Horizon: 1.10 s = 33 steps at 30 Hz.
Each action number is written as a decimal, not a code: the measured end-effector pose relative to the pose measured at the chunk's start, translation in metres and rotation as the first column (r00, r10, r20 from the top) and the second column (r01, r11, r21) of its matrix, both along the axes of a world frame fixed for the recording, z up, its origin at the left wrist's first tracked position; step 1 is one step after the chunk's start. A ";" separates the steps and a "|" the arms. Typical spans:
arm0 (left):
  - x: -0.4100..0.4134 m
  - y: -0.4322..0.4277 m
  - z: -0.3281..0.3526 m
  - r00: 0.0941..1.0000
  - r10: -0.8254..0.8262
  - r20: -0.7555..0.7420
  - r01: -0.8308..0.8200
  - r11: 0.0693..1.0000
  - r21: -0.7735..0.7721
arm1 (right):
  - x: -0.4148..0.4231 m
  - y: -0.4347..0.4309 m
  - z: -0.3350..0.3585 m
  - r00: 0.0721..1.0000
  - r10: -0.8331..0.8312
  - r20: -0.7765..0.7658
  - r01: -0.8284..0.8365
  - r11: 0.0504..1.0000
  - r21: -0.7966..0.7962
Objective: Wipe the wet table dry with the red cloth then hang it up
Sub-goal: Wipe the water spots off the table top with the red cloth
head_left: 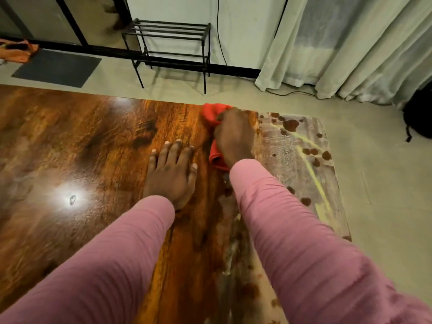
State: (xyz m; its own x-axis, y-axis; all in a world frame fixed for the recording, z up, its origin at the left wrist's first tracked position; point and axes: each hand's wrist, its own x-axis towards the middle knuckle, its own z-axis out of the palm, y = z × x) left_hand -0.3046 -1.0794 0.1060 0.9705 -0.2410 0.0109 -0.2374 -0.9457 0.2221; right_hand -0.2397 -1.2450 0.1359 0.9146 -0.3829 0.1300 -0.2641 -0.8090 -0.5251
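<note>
Far left on the floor lay an orange cloth, bunched up, w/ a dark mat just beside it. Nearer the camera, the table filled the lower left: glossy brown wood, w/ a bright glare spot near its left side. Behind the table's far edge, approx. centre, stood a black metal rack against the wall, apart from the table.

The left hand lay palm down on the wood near the middle, fingers straight and slightly spread, holding nothing. Both arms wore pink sleeves.

Just right of it, the right hand was closed over the red cloth, pressing it onto the table close to the far edge. The cloth was bunched; part stuck out beyond the fingers and part showed under the wrist. This area was blurred, so exact finger positions couldn't be read.

Right of that hand, the table's right end looked different: pale and smeared, dotted w/ dark round spots and crossed by a yellowish streak. Smears also ran toward the camera between the two arms.

Further right, pale curtains hung to the floor w/ a thin cable at their foot, and a black bag sat at the far right edge, well apart from the table.
</note>
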 end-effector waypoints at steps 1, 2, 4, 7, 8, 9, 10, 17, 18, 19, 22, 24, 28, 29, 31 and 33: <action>0.000 0.001 -0.003 1.000 -0.001 0.007 0.001 1.000 -0.004 | 0.001 -0.011 0.005 0.997 -0.074 0.025 0.074 0.997 0.025; -0.001 0.002 -0.004 1.000 -0.002 0.010 0.002 1.000 -0.007 | -0.005 -0.027 0.008 0.983 -0.173 0.067 0.170 0.985 0.037; -0.003 0.003 -0.006 1.000 -0.008 0.021 0.008 1.000 -0.001 | -0.013 -0.057 0.010 0.924 -0.369 0.101 0.368 0.929 0.031; -0.003 0.001 -0.005 1.000 -0.002 0.030 0.002 1.000 0.001 | -0.008 -0.060 0.012 0.898 -0.429 0.097 0.428 0.903 0.034; -0.003 0.001 -0.005 0.999 0.000 0.032 0.000 1.000 0.001 | -0.006 -0.052 0.012 0.912 -0.400 0.091 0.398 0.916 0.044; -0.003 0.001 -0.005 0.999 0.000 0.034 0.000 1.000 0.004 | -0.003 -0.044 0.013 0.931 -0.355 0.089 0.351 0.934 0.060; -0.003 0.001 -0.006 0.999 0.000 0.035 0.000 1.000 0.008 | -0.003 -0.033 0.016 0.949 -0.303 0.089 0.298 0.952 0.068; -0.003 0.001 -0.004 1.000 -0.007 0.019 0.007 1.000 0.012 | -0.006 -0.023 0.014 1.000 -0.009 -0.002 0.009 1.000 0.014; -0.002 0.002 -0.005 1.000 -0.007 0.015 0.007 1.000 0.011 | -0.008 -0.040 0.015 0.995 -0.096 0.012 0.095 0.995 0.034; -0.003 0.002 -0.004 1.000 -0.006 0.014 0.006 1.000 0.011 | -0.010 -0.058 0.017 0.979 -0.201 0.023 0.200 0.979 0.045; -0.003 0.001 -0.004 1.000 -0.006 0.025 0.005 1.000 0.020 | -0.014 -0.092 0.020 0.913 -0.407 0.016 0.407 0.913 -0.015; -0.003 0.001 -0.004 1.000 -0.005 0.026 0.004 1.000 0.020 | -0.012 -0.088 0.020 0.904 -0.427 0.022 0.427 0.903 -0.044; -0.001 0.000 -0.005 1.000 -0.008 0.019 0.008 0.999 0.037 | -0.009 -0.039 0.019 0.966 -0.257 0.041 0.258 0.965 -0.045; -0.002 0.000 -0.005 1.000 -0.006 0.017 0.006 0.999 0.040 | -0.010 -0.024 0.017 0.982 -0.185 0.034 0.186 0.982 -0.044; -0.003 0.000 -0.003 1.000 -0.004 0.016 0.003 0.999 0.044 | -0.014 -0.005 0.014 0.999 -0.042 -0.006 0.041 0.998 -0.037; -0.004 -0.001 -0.001 1.000 -0.006 0.015 0.006 0.999 0.032 | -0.019 -0.013 0.014 0.996 0.009 -0.085 -0.013 0.998 -0.053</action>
